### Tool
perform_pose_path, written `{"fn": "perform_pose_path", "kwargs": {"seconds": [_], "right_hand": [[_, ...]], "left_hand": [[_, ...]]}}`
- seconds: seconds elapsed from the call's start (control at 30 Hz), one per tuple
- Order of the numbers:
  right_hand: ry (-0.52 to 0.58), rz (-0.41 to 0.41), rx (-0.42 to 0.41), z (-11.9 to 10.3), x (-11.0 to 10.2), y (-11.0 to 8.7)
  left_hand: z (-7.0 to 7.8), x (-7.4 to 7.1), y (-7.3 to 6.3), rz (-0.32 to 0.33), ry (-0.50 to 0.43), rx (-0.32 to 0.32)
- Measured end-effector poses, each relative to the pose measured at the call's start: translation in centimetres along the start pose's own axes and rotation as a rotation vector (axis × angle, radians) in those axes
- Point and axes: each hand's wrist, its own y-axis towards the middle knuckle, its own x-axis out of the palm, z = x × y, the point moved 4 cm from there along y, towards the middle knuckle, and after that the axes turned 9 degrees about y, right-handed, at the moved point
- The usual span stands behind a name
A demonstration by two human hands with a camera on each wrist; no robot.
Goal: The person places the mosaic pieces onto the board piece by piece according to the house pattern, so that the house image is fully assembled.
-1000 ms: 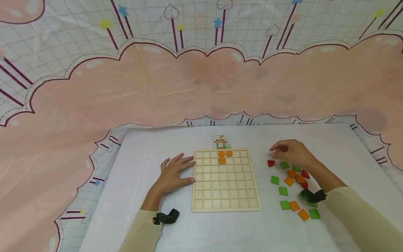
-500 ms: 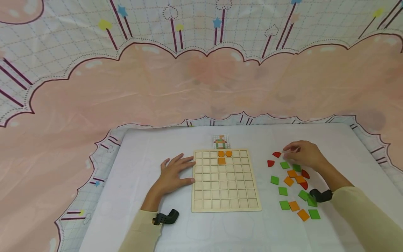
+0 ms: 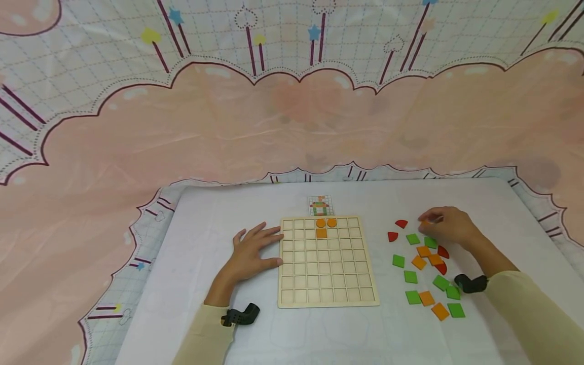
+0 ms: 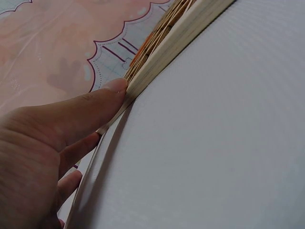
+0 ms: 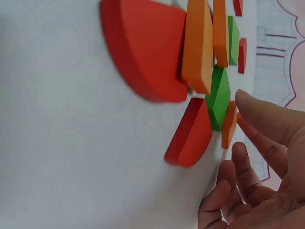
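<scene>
A wooden grid board (image 3: 298, 268) lies mid-table, with two orange round pieces (image 3: 321, 223) and an orange square tile (image 3: 321, 233) in its top rows. My left hand (image 3: 251, 253) rests at the board's left edge, fingers spread; the left wrist view shows the thumb (image 4: 112, 90) against the wooden rim. At the right, my right hand (image 3: 447, 223) has thumb and forefinger at an orange tile (image 5: 229, 125), pinching it low over the table. Beside that tile are a green tile (image 5: 218, 98) and a red quarter-round piece (image 5: 190, 136).
Loose green tiles (image 3: 398, 261), orange tiles (image 3: 440, 311) and red quarter-round pieces (image 3: 393, 236) are scattered right of the board. A small pattern card (image 3: 321, 206) lies behind the board. Patterned cloth (image 3: 319, 126) hangs beyond the white table (image 3: 205, 203).
My right hand has moved right across the back of the loose pieces, uncovering a red quarter-round piece; an orange tile now shows at its fingertips. My left hand stays at the board.
</scene>
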Motion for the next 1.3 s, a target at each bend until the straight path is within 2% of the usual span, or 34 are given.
{"fn": "perform_pose_path", "kwargs": {"seconds": [0.27, 0.6, 0.97, 1.3], "right_hand": [[0.017, -0.029, 0.025, 0.4, -0.6, -0.3], [0.021, -0.022, -0.036, -0.1, -0.1, 0.0], [-0.01, -0.008, -0.064, -1.7, 1.6, 1.6], [-0.033, 0.021, -0.137, -3.4, 2.3, 1.2]], "left_hand": [[0.0, -0.2, -0.1, 0.005, 0.0, 0.006], [-0.1, -0.3, -0.2, 0.001, -0.001, 0.002], [0.0, -0.2, -0.1, 0.0, 0.001, 0.009], [0.2, -0.1, 0.0, -0.005, -0.003, 0.003]]}}
